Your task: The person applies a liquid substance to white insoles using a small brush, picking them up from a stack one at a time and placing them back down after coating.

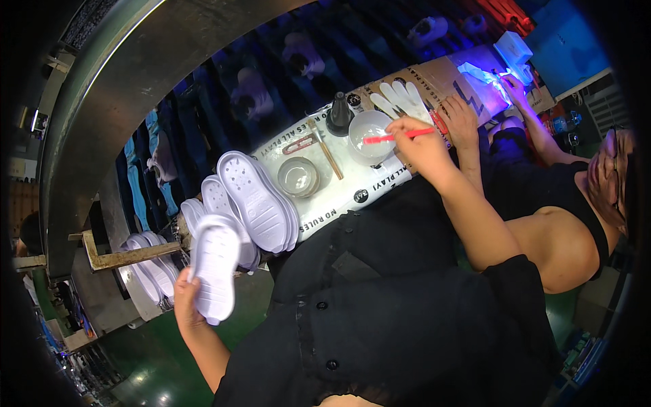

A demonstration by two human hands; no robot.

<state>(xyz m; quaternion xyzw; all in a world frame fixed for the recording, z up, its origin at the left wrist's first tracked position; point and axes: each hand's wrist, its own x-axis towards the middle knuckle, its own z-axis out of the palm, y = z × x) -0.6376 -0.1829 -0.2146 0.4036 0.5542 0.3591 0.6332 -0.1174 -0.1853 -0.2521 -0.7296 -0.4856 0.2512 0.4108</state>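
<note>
My left hand [186, 296] grips a pale lavender shoe sole [217, 271] by its side edge, held tilted off the left end of the bench. My right hand [418, 146] is closed round a slim red brush [381, 139], whose front end reaches over a white bowl [361, 150]. Clear, wet-looking liquid shows in the bowl. Between my hands, several matching soles [256, 203] stand stacked on the bench's left end. Beside them sits a clear glass jar [298, 178].
A flat paintbrush [329, 154], a red cutter [300, 144] and a dark cone-topped bottle [338, 121] lie or stand behind the jar. A white glove [401, 97] lies near a co-worker's hand [461, 122] at right. Shoes [252, 93] sit on the dark conveyor beyond. A metal bracket [129, 256] juts out left.
</note>
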